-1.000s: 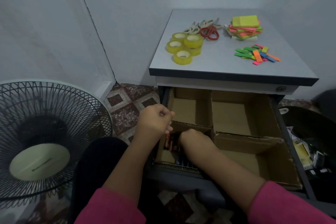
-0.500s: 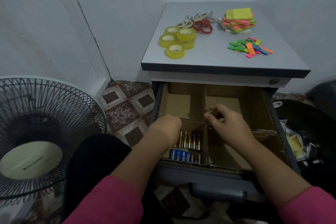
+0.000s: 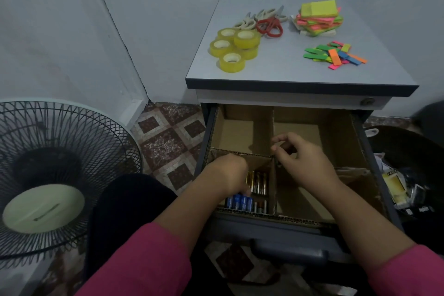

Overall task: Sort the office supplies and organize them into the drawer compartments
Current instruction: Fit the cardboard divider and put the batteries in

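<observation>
The drawer (image 3: 359, 138) is pulled out and lined with cardboard dividers that make several compartments. Gold and blue batteries (image 3: 258, 182) lie in the front left compartment. My left hand (image 3: 228, 173) reaches down into it, fingertips on the blue batteries; its grip is hidden. My right hand (image 3: 300, 158) hovers over the centre divider with loosely curled fingers, nothing seen in it. On the cabinet top (image 3: 276, 69) lie yellow tape rolls (image 3: 234, 49), scissors (image 3: 268, 24), a sticky note stack (image 3: 318, 18) and coloured tabs (image 3: 335, 55).
A black standing fan (image 3: 55, 166) lies on the floor at the left, close to my knee. A dark bin with packaging (image 3: 406, 185) sits right of the drawer. Walls close in behind and on both sides of the cabinet. The drawer handle (image 3: 288, 251) is near my lap.
My right hand came up out of the front left compartment and now hovers over the centre divider. My left hand moved from the drawer's edge down onto the batteries.
</observation>
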A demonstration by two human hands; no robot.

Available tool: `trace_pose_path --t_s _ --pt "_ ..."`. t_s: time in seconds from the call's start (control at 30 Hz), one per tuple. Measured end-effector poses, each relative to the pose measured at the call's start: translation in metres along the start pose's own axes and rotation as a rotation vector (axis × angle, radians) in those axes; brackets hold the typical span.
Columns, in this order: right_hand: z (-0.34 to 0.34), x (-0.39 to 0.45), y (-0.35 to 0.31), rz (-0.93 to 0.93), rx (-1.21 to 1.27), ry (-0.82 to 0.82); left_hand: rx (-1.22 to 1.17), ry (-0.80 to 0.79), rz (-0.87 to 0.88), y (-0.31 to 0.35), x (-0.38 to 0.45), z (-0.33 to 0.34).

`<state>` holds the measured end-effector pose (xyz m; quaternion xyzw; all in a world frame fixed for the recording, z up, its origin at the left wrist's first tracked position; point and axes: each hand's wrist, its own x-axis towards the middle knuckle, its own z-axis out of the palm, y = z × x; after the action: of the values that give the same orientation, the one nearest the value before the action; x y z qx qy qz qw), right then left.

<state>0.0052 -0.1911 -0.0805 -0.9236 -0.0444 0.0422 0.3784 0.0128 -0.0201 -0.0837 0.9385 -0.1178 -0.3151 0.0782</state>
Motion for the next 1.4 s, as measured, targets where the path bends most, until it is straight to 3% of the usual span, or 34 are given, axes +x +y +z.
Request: trace_pose_path --t_s 0.17,0.33,0.6,1.03,1.2,1.4 --pt "0.002 0.001 0.002 -0.016 0.005 0.01 0.042 -0.028 -0.049 0.003 0.012 0.001" --pt "0.003 0.002 0.004 -0.021 0.009 0.017 -0.225 -0.013 0.106 0.002 -0.004 0.009" --pt "0.002 0.001 0.005 -0.028 0.006 0.021 -0.139 -0.107 0.218 0.008 -0.007 0.016" --pt "0.002 0.0 0.004 -0.019 0.004 0.015 -0.181 -0.063 0.116 0.001 -0.013 0.007" --pt "0.001 0.001 0.006 -0.024 -0.002 -0.002 0.119 -0.025 -0.01 0.004 -0.011 -0.003" --pt "0.002 0.002 0.006 -0.02 -0.009 -0.001 0.173 -0.083 0.033 0.008 -0.011 0.001"
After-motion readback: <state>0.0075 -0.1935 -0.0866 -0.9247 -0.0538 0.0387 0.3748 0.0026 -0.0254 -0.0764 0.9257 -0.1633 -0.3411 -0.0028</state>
